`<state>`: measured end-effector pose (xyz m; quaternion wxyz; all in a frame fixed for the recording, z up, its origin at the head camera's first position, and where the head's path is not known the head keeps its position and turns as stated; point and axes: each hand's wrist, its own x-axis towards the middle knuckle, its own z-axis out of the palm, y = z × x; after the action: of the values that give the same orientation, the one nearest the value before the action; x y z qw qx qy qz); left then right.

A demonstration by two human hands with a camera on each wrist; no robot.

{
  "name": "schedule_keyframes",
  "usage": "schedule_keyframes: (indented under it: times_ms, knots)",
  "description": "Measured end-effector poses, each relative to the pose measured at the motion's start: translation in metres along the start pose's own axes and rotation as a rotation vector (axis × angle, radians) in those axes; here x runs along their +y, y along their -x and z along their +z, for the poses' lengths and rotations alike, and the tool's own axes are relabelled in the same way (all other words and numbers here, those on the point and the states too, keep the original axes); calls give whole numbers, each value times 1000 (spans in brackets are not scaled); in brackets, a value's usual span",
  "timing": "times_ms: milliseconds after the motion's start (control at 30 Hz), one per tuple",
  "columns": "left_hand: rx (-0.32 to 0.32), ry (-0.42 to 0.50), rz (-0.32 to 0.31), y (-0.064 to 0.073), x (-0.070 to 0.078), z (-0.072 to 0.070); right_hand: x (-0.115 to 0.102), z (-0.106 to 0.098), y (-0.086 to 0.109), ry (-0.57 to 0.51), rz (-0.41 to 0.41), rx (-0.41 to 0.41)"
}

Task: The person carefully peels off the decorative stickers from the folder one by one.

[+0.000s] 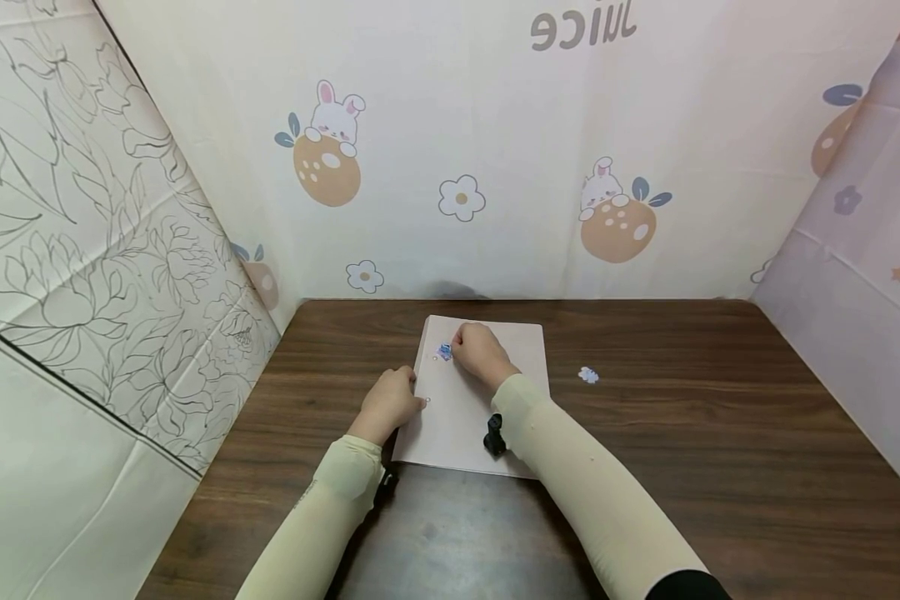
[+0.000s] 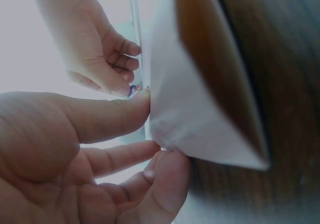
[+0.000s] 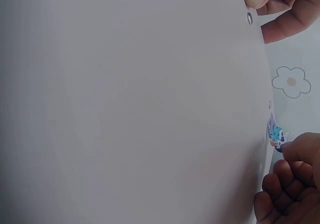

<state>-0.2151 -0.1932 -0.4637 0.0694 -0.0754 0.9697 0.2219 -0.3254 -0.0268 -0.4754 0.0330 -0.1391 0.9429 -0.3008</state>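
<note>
A flat white paper bag (image 1: 457, 425) with small metal eyelets lies on the table. My left hand (image 1: 390, 404) grips its left edge; in the left wrist view the thumb (image 2: 115, 116) lies on the upper face and the fingers are at the side fold. Near the bag's upper left part, my right hand (image 1: 482, 354) pinches a small blue and purple sticker (image 1: 445, 352) by its edge. The right wrist view shows that sticker (image 3: 276, 134) against the bag's surface just past an eyelet (image 3: 270, 104), with the other fingers curled.
Right of the bag, a second small pale blue sticker (image 1: 588, 375) lies on the dark wooden table (image 1: 682, 433). A printed cloth (image 1: 495, 125) with rabbits and flowers hangs behind the table, and more cloth closes in both sides.
</note>
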Motion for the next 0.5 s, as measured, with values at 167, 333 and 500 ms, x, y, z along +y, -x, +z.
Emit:
schedule_keyframes:
  times_ms: [167,333,500]
  knots:
    - [3,1,1,0,0,0,1,-1,0,7,0,-1]
    - [4,-2,3,1,0,0,3,-1,0,15,5,2]
    - [4,-4,4,1,1,-1,3,-2,1,25,-6,2]
